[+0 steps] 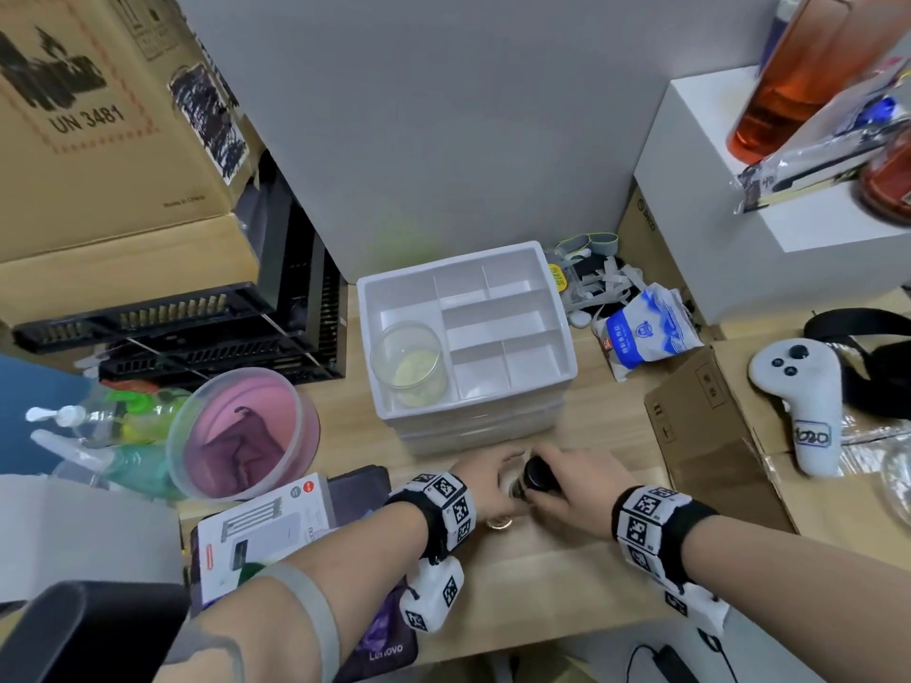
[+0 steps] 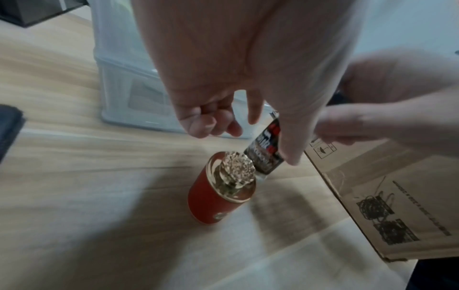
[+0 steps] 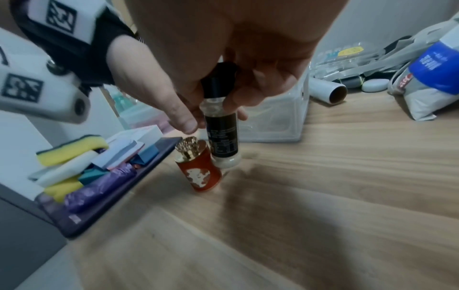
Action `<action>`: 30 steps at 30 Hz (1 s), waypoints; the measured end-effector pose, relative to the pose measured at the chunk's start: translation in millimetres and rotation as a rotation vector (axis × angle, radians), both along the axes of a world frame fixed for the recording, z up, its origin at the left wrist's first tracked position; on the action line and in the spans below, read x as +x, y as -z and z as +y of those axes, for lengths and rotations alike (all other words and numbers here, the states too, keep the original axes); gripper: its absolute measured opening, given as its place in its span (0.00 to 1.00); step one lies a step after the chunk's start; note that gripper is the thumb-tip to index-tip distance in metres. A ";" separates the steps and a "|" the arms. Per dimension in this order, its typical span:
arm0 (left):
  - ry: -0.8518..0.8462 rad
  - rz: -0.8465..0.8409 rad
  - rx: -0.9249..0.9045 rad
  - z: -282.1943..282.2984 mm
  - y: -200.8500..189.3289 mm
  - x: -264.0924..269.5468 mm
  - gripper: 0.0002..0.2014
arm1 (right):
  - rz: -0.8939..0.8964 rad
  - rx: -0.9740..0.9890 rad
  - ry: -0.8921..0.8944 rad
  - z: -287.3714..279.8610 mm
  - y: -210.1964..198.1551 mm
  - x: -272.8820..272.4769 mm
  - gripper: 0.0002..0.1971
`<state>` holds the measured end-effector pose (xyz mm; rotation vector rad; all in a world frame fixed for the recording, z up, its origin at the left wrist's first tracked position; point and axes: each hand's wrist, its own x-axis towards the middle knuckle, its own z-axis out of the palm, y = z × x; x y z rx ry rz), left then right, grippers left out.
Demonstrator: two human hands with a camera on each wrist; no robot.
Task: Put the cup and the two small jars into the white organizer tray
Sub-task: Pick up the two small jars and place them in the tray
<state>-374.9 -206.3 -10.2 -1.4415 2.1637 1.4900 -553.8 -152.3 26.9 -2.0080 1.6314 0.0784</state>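
The white organizer tray (image 1: 542,298) stands on stacked drawers at the table's middle. A clear cup (image 1: 409,359) sits in its left compartment. In front of the tray my right hand (image 1: 547,473) grips a black-capped jar (image 3: 222,129) by its cap, tilted and just off the wood. My left hand (image 1: 498,478) is right beside it with loosely curled fingers (image 2: 206,121); one finger lies along the jar's label (image 2: 267,151). A red jar (image 2: 218,192) with a gold lid stands upright on the table under my left hand, touching the black-capped jar's base.
A clear tub (image 1: 244,431) with pink contents stands left of the tray. A flattened cardboard box (image 1: 710,436) and a white controller (image 1: 798,401) lie to the right. A blue-white bag (image 1: 646,332) sits behind. A boxed product (image 1: 266,529) lies near my left forearm.
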 end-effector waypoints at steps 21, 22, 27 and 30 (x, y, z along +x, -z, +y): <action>0.171 0.000 -0.095 -3.9 -39.8 -26.2 0.16 | 0.099 0.104 0.057 -17.2 -50.1 -32.1 0.37; 0.164 -0.008 -0.087 -4.3 -40.6 -24.7 0.12 | 0.062 0.078 0.028 -16.1 -50.8 -32.1 0.36; 0.176 -0.033 -0.105 -7.7 -42.7 -17.1 0.14 | 0.010 0.125 -0.114 -13.4 -53.9 -29.6 0.23; 0.210 -0.039 -0.154 -6.0 -44.1 -14.7 0.14 | -0.044 0.159 0.002 -12.8 -47.9 -18.6 0.21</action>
